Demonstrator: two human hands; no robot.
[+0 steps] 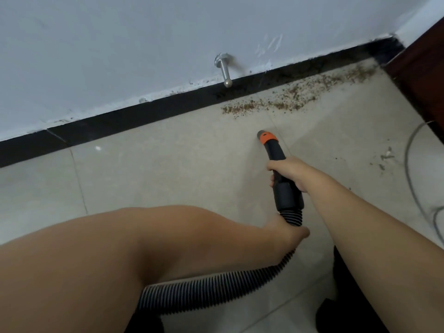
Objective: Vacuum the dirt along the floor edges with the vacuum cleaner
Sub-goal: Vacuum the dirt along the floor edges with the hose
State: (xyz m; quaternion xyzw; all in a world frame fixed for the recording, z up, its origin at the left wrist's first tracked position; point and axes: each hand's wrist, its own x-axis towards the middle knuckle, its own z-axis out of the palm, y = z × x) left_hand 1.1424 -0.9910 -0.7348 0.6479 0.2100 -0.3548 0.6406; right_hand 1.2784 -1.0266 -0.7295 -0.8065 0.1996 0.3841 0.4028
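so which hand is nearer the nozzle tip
Right. The right hand grips the wand just behind the nozzle tip; the left hand holds the hose farther back, below the wand's cuff.

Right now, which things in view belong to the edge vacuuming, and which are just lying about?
For the job: vacuum nozzle, ribbed hose, right hand gripping the wand, left hand holding the hose, brown dirt along the black baseboard.

Just there: metal door stopper, grey cable, dark wooden door frame.

Dirt (300, 98) on floor (168, 169) along skirting (120, 121), right of doorstop (225, 70); nozzle (266, 137) just before dirt; cable (413, 164) far right.
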